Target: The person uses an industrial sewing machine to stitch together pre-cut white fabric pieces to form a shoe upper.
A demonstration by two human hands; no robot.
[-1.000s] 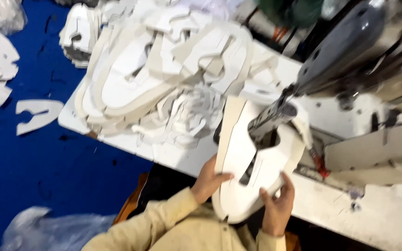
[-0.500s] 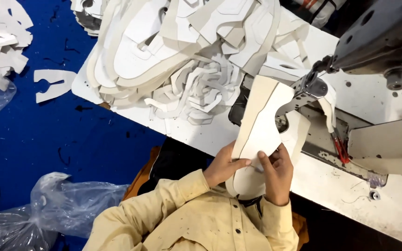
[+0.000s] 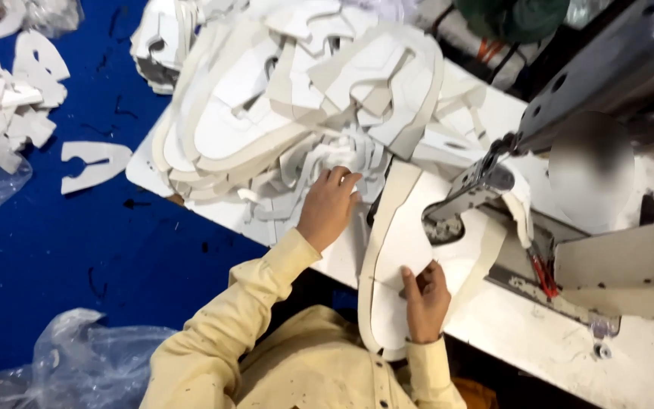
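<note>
**White shoe-upper piece under the sewing machine, one hand off in the pile**

Blue floor (image 3: 62, 250) all down the left side, with loose white cut-outs scattered on it and some crumpled clear plastic bags (image 3: 77, 363) near the bottom corner. On the right sits a white worktable (image 3: 539, 348), pretty scuffed, with a grey sewing machine (image 3: 607, 68) reaching in from the top right. Its head and presser foot (image 3: 471, 189) come down right over the workpiece.

That workpiece is a big white shoe-upper panel (image 3: 403, 250) with a cream-coloured edge strip. It lies flat on the table in front of the person, its top end tucked under the presser foot and its bottom end hanging slightly past the table edge toward the person's body.

The right hand (image 3: 424, 299) is on the lower part of that panel, thumb and fingers pinching it from the near side. The left hand (image 3: 328, 206) is well apart from it, up at the edge of a huge heap of cut white pieces (image 3: 289, 106) stacked on the left half of the table. Its fingers are curled down into the thin strips at the foot of the heap, touching them, but I can't tell whether it has actually gripped one.

Both sleeves are pale yellow (image 3: 228, 333). A dark green thing (image 3: 512, 15) sits at the top edge behind the machine.
</note>
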